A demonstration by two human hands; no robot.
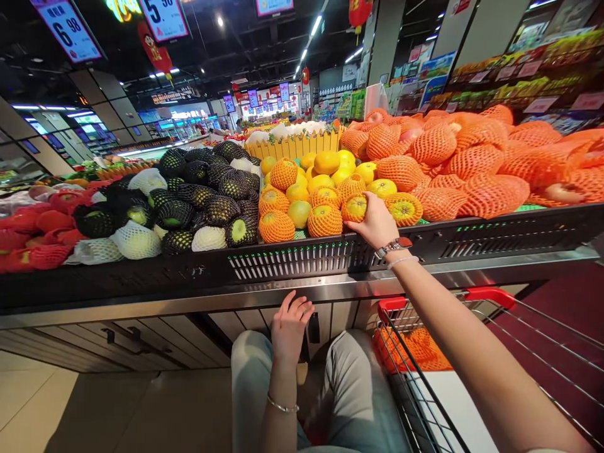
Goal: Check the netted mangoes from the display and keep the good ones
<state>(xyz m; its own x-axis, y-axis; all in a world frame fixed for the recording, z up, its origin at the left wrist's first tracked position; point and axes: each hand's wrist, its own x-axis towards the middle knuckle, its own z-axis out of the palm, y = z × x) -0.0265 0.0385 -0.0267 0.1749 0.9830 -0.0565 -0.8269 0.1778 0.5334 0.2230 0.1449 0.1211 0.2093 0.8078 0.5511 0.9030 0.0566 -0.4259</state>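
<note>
My right hand [374,220] reaches over the black display edge [292,261], its fingers closed around a yellow citrus fruit in an orange foam net [354,208]. Bare yellow citrus [326,162] and other netted ones [324,221] lie heaped around it. A watch [394,247] and a thin bracelet sit on that wrist. Down by my thigh, my left hand [290,324] hangs with its fingers apart, holding nothing. Larger fruit in orange foam nets [476,195] fills the display to the right.
Dark melons in black nets [173,214] and pale ones in white nets [136,240] lie left of the citrus. A shopping cart [491,297] with a red handle stands at my right, holding netted orange fruit [415,352]. Store aisles and shelves stretch behind.
</note>
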